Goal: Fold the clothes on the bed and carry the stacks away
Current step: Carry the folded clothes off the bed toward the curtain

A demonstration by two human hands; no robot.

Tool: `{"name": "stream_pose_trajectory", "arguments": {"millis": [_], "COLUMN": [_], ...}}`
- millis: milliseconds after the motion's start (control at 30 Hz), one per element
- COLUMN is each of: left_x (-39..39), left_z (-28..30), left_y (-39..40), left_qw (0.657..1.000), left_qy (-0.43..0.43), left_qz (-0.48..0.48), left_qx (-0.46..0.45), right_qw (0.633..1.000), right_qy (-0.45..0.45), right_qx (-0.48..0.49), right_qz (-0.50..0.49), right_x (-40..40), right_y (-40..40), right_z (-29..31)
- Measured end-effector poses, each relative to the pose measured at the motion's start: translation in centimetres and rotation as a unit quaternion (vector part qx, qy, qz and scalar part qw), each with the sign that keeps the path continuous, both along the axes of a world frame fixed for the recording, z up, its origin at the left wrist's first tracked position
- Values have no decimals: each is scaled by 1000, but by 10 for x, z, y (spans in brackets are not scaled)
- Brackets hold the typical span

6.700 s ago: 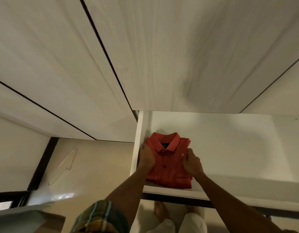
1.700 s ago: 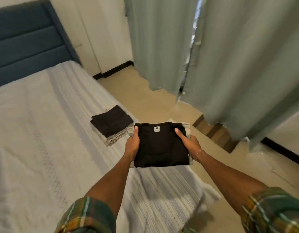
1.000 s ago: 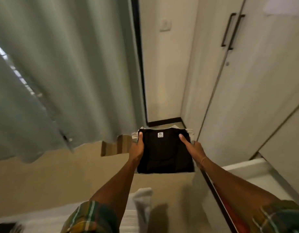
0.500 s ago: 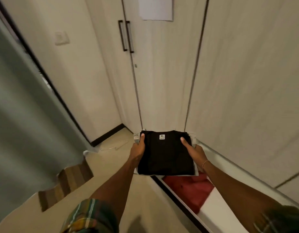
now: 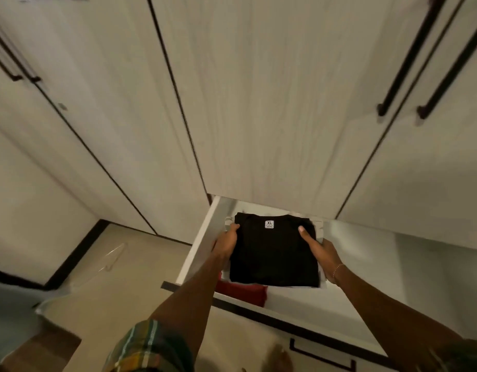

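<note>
I hold a stack of folded clothes (image 5: 272, 253) over the open white drawer (image 5: 202, 242) of the wardrobe. A black shirt with an XL label lies on top, with pale garments under it. My left hand (image 5: 225, 244) grips the stack's left edge, thumb on top. My right hand (image 5: 322, 251) grips its right edge, thumb lying across the black cloth. Below the stack, in the drawer's left part, a folded red shirt (image 5: 244, 291) shows at its near edge; the rest of it is hidden.
Closed wardrobe doors (image 5: 259, 103) with black bar handles (image 5: 409, 65) rise right behind the drawer. The drawer's right part (image 5: 379, 264) holds nothing visible. A wire hanger (image 5: 112, 260) lies on the beige floor at left. The drawer front (image 5: 299, 326) juts toward my legs.
I have turned from the bed to the wardrobe with the stack in both hands. In the last half second the stack moved over the open drawer, above the red shirt.
</note>
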State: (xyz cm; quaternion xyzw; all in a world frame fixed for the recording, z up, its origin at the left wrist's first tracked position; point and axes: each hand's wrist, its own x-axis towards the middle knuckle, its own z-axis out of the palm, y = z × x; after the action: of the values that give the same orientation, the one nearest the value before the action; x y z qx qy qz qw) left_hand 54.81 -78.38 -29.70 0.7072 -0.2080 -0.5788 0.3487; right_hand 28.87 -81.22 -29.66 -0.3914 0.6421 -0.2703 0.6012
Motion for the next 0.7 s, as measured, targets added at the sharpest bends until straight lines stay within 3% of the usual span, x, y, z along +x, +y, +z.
{"name": "stream_pose_trajectory", "arguments": {"millis": [167,300,500,533,700], "left_x": [-59,-90,-73,-76,-110], "left_z": [-15,-64,-272,-277,-188], "left_y": [-1,-14,-39,-36,-25], "left_qw": [998,995,992,990,986], "left_qy": [9,-22,-71,-76,-101], "left_qz": [-55,-85,-91,-97,-101], "left_qx": [43,48,55,72,82], "right_qw": [998,994,985,983,979], "right_qy": [4,-9,-54,-62,-69], "right_qx": [47,83,131,142,159], "right_qz": [-45,-73,-95,-99,-107], "right_x": [-55,-91,-111,-113,-115], "right_y": [18,21,22,22,23], "right_z": [-30,-71,-132,-146,-189]}}
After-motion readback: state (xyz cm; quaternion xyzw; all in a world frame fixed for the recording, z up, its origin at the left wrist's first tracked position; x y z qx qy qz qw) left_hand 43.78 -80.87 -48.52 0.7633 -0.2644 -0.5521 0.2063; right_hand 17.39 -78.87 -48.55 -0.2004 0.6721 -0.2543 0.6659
